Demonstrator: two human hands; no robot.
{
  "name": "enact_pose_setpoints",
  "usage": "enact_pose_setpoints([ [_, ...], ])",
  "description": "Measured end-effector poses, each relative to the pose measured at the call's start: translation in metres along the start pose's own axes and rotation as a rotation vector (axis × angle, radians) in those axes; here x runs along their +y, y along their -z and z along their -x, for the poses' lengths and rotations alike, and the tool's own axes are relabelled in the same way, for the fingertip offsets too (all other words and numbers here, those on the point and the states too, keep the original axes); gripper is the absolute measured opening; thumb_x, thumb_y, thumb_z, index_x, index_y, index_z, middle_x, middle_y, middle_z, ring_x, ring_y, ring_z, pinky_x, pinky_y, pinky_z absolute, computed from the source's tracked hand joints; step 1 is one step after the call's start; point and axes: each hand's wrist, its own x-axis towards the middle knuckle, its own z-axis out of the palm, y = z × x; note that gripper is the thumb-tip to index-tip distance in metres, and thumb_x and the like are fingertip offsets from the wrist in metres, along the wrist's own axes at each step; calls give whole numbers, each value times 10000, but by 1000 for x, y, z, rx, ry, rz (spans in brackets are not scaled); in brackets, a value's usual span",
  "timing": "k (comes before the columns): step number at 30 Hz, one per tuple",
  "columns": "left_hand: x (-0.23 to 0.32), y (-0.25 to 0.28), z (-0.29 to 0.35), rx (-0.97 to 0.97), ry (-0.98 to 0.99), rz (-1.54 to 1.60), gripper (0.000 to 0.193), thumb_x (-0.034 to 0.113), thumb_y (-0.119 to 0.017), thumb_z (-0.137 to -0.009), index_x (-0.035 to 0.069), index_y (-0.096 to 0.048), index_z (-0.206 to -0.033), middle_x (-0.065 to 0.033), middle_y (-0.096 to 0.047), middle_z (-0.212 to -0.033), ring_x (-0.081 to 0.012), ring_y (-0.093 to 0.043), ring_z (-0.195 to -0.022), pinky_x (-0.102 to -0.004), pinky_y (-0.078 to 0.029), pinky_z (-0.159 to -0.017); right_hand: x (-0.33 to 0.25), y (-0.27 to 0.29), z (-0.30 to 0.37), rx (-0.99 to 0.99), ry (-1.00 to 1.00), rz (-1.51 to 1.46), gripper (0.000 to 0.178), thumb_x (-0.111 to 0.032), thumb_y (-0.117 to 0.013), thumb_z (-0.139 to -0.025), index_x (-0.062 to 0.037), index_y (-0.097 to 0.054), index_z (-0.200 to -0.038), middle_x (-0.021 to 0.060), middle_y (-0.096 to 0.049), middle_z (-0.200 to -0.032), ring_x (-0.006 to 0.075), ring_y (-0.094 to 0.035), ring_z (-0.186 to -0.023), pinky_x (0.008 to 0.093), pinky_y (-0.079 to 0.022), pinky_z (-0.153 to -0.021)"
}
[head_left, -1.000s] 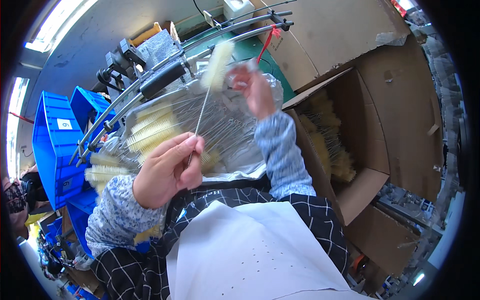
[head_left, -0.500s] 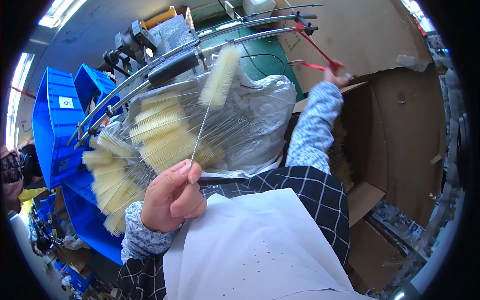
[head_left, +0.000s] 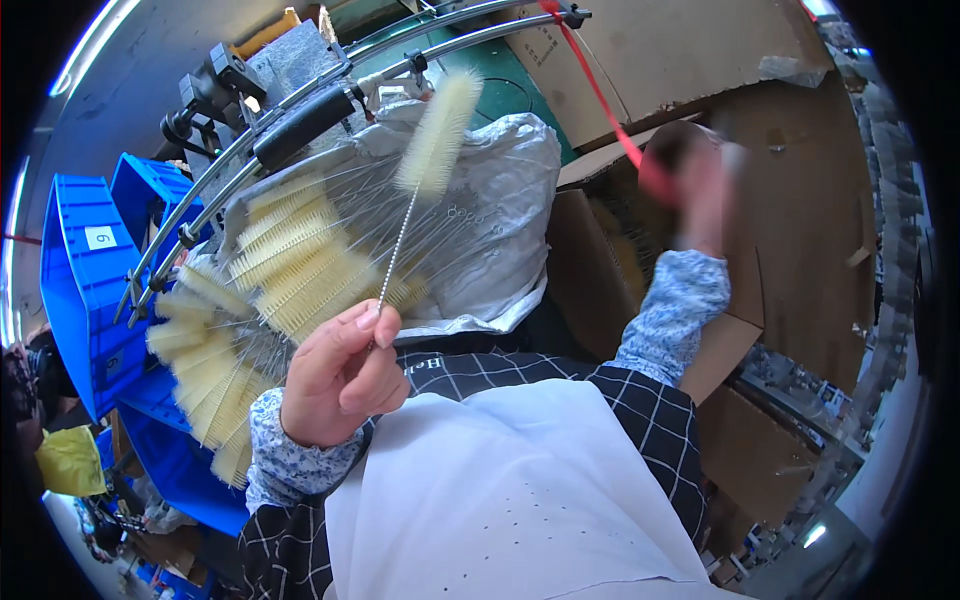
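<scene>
My left hand [head_left: 345, 372] pinches the twisted wire stem of a bottle brush [head_left: 438, 140]. The brush tilts up and away, its cream bristle head at the top. Out to the right, my right hand [head_left: 708, 185] is smeared by motion. A red strap [head_left: 600, 90] runs taut from the end of a metal rail [head_left: 480, 42] down to it, and the hand appears closed on the strap. Several more cream brushes [head_left: 310, 270] lie in an overlapping pile beyond my left hand, wire stems pointing right across a grey plastic sheet [head_left: 510, 250].
Blue bins [head_left: 85, 260] stand at the left. A black roller [head_left: 305, 130] sits along the curved rails. Under my right hand, an open cardboard box [head_left: 585, 260] holds more brushes. A white sheet [head_left: 500, 470] covers my lap over a black checked apron [head_left: 640, 410].
My right hand has swung right and nearer, over the cardboard box, drawing the red strap out longer. My left hand still holds the brush. The view has shifted slightly to the right.
</scene>
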Motion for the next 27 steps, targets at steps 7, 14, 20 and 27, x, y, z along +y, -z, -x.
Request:
enact_pose_setpoints([
  [7,-5,-1,3,23,41,-100,211,201,-257,-908,74,-381,-794,32,-299,-372,-70,-222,-308,-227,-228,-362,28,-98,18,-364,403,693,246,-242,-429,-854,-55,-485,-1003,62,-561,-700,231,-537,-591,300,-429,-573],
  [14,-5,0,5,-13,43,-120,214,207,-261,-908,72,-381,-792,33,-296,-374,-68,-221,-312,-223,-235,-370,37,-113,-3,-362,349,744,273,-320,-443,-855,-60,-499,-919,89,-570,-674,231,-559,-591,310,-430,-545],
  [20,-6,0,5,-8,48,-141,212,210,-269,-906,72,-383,-793,34,-288,-377,-67,-217,-314,-221,-236,-372,35,-115,-8,-467,275,733,253,-290,-425,-868,-65,-505,-952,34,-554,-730,98,-502,-649,225,-402,-592],
  [27,-6,-1,6,5,50,-148,207,206,-288,-900,69,-388,-781,35,-283,-378,-65,-218,-313,-221,-225,-366,34,-115,-10,-478,247,729,219,-251,-452,-866,-58,-515,-947,2,-528,-703,56,-462,-634,196,-384,-566],
])
